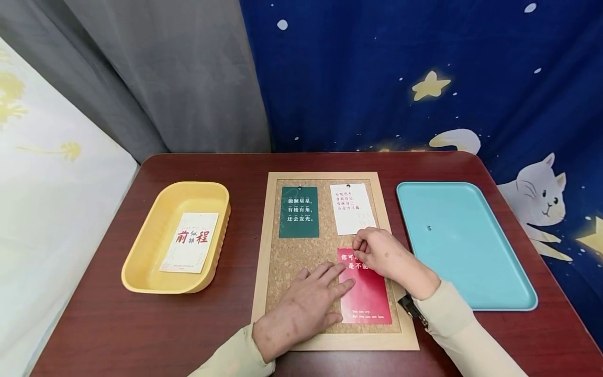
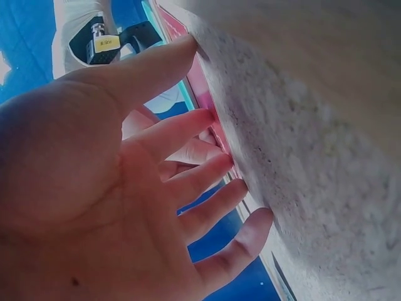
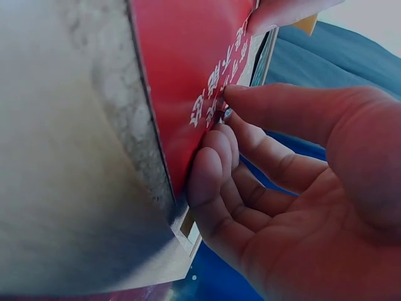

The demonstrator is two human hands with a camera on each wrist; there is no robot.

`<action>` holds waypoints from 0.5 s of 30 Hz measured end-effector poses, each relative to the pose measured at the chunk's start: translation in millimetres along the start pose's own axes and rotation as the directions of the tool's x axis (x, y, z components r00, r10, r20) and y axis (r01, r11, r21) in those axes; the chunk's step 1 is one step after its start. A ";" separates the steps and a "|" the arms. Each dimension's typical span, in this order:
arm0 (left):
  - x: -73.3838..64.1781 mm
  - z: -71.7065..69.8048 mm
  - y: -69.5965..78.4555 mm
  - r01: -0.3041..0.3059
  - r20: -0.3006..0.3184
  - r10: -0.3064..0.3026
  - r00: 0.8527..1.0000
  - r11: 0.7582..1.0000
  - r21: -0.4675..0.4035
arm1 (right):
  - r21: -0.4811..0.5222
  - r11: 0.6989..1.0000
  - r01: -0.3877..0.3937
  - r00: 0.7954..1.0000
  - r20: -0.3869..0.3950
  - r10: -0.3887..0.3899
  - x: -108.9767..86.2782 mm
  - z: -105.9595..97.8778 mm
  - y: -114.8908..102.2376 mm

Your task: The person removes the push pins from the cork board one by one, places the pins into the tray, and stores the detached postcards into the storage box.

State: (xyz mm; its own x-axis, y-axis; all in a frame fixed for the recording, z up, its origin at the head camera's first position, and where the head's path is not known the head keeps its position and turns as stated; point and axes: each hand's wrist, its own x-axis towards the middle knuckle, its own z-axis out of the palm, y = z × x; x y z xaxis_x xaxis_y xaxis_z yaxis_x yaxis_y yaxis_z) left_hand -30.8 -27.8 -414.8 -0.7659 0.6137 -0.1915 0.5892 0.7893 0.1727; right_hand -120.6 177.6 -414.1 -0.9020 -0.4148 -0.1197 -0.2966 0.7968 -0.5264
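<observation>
Red card (image 1: 365,296) on the corkboard (image 1: 301,254); green card (image 1: 299,228) and white card (image 1: 348,222) already pinned.
A fourth card (image 1: 190,251) is left in the yellow basket (image 1: 198,199), one pin (image 1: 429,228) on the blue tray (image 1: 464,267). The red card lies long axis near-to-far, top pointing away; there the right hand (image 1: 388,256) pinches another pin (image 3: 223,115); the left hand (image 1: 303,306), fingers spread, rests on its left side.

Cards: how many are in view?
4: the green card, white card and red card on the corkboard, and a fourth card in the yellow basket; others may hide beneath that card.
</observation>
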 end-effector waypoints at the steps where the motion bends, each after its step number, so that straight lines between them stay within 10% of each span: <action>1: 0.4 -0.1 0.3 0.001 0.002 -0.001 1.000 1.000 0.000 | 0.003 1.000 0.000 1.000 0.000 0.000 -0.1 0.2 0.7; 15: 0.9 -0.7 2.6 -0.001 0.002 0.001 1.000 1.000 0.004 | 0.034 0.999 -0.029 1.000 0.004 0.029 -1.9 0.7 3.1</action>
State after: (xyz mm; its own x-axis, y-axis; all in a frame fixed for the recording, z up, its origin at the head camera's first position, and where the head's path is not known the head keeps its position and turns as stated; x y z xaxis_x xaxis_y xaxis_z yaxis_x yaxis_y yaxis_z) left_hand -30.2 -25.2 -413.8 -0.7646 0.6148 -0.1933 0.5912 0.7885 0.1693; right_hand -119.6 180.5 -416.0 -0.9090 -0.3933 -0.1378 -0.2596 0.7930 -0.5511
